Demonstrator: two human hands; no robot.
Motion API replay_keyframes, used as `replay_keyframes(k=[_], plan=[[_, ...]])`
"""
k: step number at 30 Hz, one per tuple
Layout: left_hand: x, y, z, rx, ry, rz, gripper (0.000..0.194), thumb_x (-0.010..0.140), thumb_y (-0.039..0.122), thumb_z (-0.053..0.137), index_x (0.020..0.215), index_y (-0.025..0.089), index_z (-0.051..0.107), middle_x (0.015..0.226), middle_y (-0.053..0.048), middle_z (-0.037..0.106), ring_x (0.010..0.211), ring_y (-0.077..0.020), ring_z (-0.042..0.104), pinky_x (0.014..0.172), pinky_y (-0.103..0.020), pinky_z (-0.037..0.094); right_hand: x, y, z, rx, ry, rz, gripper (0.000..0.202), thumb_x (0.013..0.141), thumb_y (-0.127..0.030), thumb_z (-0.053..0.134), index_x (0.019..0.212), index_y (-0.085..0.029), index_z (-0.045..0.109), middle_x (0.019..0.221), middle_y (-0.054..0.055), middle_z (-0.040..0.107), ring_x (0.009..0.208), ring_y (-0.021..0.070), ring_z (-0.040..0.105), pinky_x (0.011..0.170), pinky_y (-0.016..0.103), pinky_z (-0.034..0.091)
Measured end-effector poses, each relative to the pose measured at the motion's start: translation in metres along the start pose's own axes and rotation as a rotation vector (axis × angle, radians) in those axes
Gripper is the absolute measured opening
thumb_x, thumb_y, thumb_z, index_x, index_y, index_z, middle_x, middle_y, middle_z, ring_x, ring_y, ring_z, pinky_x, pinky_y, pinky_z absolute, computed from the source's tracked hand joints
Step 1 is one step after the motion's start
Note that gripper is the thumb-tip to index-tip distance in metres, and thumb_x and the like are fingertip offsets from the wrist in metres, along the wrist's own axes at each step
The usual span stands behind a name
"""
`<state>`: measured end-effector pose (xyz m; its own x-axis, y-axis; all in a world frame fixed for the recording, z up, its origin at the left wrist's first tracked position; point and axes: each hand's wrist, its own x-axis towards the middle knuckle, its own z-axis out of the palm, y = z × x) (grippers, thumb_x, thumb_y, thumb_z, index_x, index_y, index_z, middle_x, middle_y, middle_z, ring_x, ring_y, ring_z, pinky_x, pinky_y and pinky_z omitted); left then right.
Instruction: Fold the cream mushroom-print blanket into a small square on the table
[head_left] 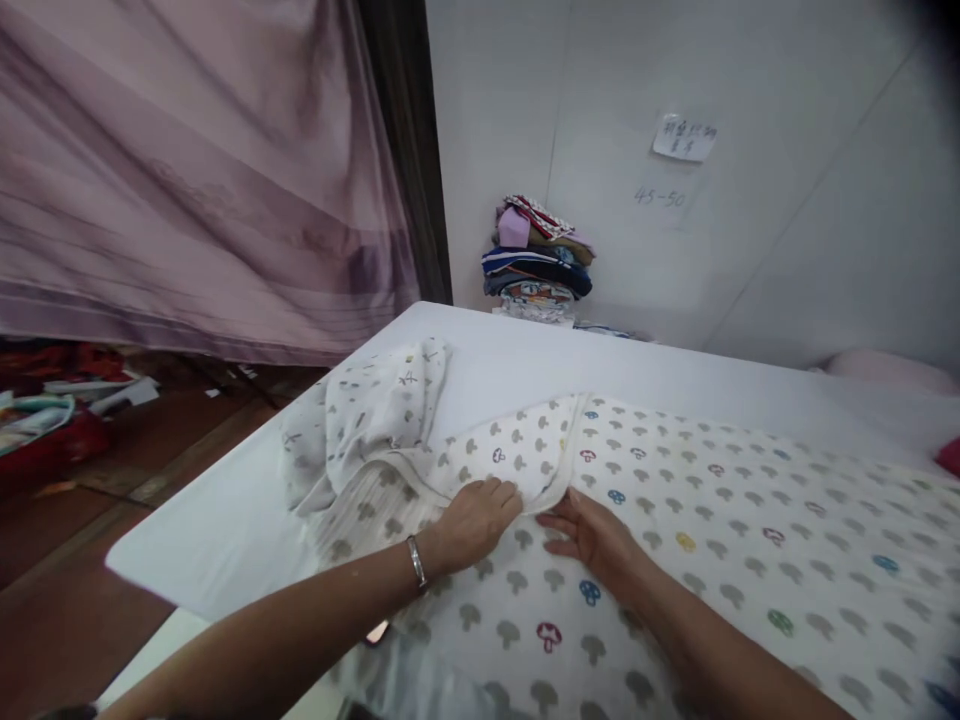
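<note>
White cloth (pixel 720 520) printed with grey mushrooms, and a few red, blue, yellow and green ones, is lying over the table (pixel 510 345), reaching from in front of me out to the right side of my view. Through the head camera I am seeing one rounded flap turned over at its left part, the pale hem (pixel 573 445) curving between the two hands; that much is looking done. The broad stretch to the right is lying spread in a single flat sheet, so I am judging the work to be at an early point, with most of the cloth unfolded. My left hand (pixel 480 520), wearing a bracelet (pixel 417 562) at the wrist, is bunching its fingers together on the hem and seemingly pinching it. My right hand (pixel 592 540) is touching the edge just beside it, its lower fingers standing apart; whether thumb and forefinger are closing on fabric, I cannot tell. A second printed cloth (pixel 379 405) is lying rumpled at the far left. As for writing, a paper sign (pixel 684 138) on the wall (pixel 787 220) is carrying handwritten characters too blurred for me to read surely, and below it "45-50" (pixel 660 197) is showing clearly. No brand or sewn label is showing anywhere.
</note>
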<state>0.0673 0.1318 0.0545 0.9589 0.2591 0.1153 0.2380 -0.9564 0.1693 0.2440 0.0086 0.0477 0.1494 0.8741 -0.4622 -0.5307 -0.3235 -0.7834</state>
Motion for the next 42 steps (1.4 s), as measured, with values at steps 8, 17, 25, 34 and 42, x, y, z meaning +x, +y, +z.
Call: replay_keyframes(k=[8, 17, 25, 34, 42], plan=[[0.010, 0.009, -0.011, -0.461, -0.012, -0.296, 0.029, 0.089, 0.038, 0.036, 0.086, 0.022, 0.061, 0.081, -0.002, 0.060, 0.077, -0.0154, 0.055, 0.071, -0.026, 0.042, 0.009, 0.004, 0.006, 0.071, 0.046, 0.041, 0.030, 0.080, -0.036, 0.060, 0.102, -0.016, 0.060, 0.102, 0.010, 0.067, 0.082, 0.0179, 0.065, 0.069, 0.030, 0.055], [0.028, 0.010, 0.000, -0.378, -0.032, -0.412, 0.022, 0.071, 0.027, 0.061, 0.092, 0.022, 0.064, 0.096, -0.003, 0.062, 0.084, -0.0181, 0.059, 0.076, -0.027, 0.044, 0.014, 0.016, 0.005, -0.018, 0.087, -0.039, 0.024, 0.070, -0.010, 0.061, 0.093, -0.015, 0.061, 0.091, 0.006, 0.069, 0.073, 0.0151, 0.066, 0.064, 0.025, 0.056], [0.043, -0.015, -0.007, -0.422, -0.223, -0.470, 0.022, 0.059, 0.022, 0.070, 0.080, 0.021, 0.066, 0.085, -0.001, 0.065, 0.081, -0.0173, 0.061, 0.073, -0.024, 0.046, 0.014, 0.018, 0.003, 0.002, 0.060, -0.059, 0.025, 0.071, -0.009, 0.059, 0.095, -0.015, 0.061, 0.089, 0.005, 0.069, 0.074, 0.0150, 0.066, 0.062, 0.023, 0.056], [0.043, -0.009, -0.020, -0.402, -0.083, -0.526, 0.014, 0.076, 0.021, 0.048, 0.081, 0.016, 0.060, 0.085, -0.005, 0.063, 0.082, -0.0178, 0.057, 0.076, -0.029, 0.044, 0.012, 0.019, 0.004, -0.006, 0.070, -0.078, 0.021, 0.069, -0.010, 0.059, 0.089, -0.015, 0.062, 0.083, 0.005, 0.069, 0.068, 0.0140, 0.065, 0.061, 0.024, 0.056], [0.043, -0.023, -0.020, -0.874, 0.122, -0.667, 0.026, 0.076, 0.025, 0.045, 0.095, 0.016, 0.061, 0.077, 0.000, 0.063, 0.071, -0.0137, 0.055, 0.064, -0.024, 0.043, 0.016, 0.022, 0.003, -0.039, 0.069, -0.070, 0.020, 0.069, -0.011, 0.059, 0.087, -0.017, 0.061, 0.084, 0.005, 0.069, 0.071, 0.0145, 0.066, 0.062, 0.024, 0.055]])
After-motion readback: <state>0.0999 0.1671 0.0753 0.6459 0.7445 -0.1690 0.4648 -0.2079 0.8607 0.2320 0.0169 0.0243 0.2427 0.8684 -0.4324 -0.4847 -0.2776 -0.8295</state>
